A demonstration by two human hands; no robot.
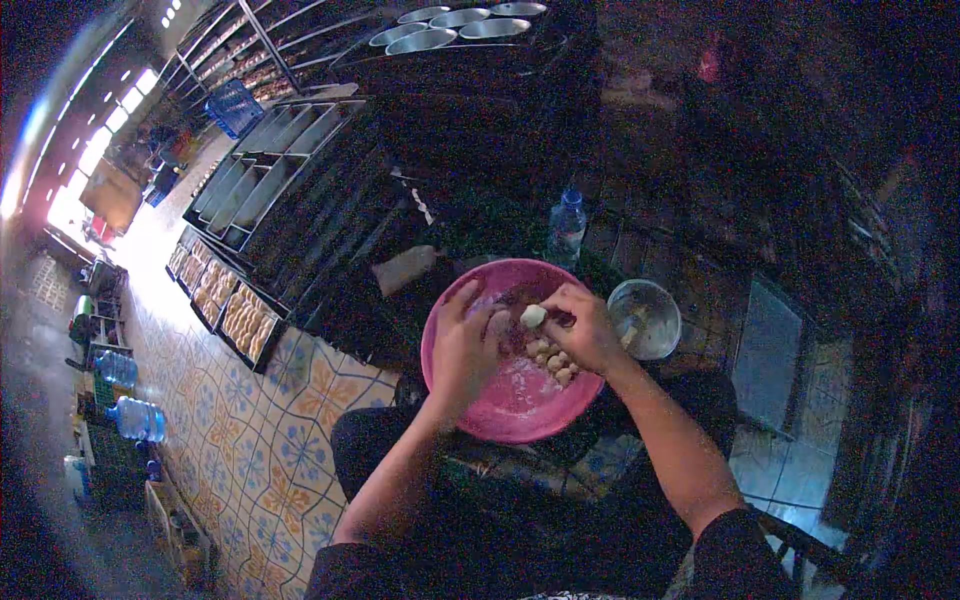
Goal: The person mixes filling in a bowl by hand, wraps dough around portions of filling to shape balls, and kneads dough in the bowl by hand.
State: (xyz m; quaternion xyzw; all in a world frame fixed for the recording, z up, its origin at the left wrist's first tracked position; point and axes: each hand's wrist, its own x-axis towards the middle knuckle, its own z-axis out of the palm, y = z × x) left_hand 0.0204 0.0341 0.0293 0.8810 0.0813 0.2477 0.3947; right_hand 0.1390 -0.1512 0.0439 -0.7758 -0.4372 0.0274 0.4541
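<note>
A pink basin (515, 425) sits between my knees, dusted inside with white powder. Over its right side, my right hand (588, 330) pinches a small pale dough ball (533, 316) between thumb and fingers. My left hand (466, 345) hovers above the left part of the basin, fingers spread and holding nothing. Beneath my right hand, several small dough balls (556, 362) lie in a cluster in the basin. Part of that cluster is hidden by the hand.
A metal bowl (655, 325) stands right of the basin, and a plastic bottle (568, 228) behind it. To the left, trays of shaped dough pieces (225, 300) lie on the tiled floor (290, 440). Large blue water jugs (138, 418) are at far left. Round metal pans (460, 20) rest up high.
</note>
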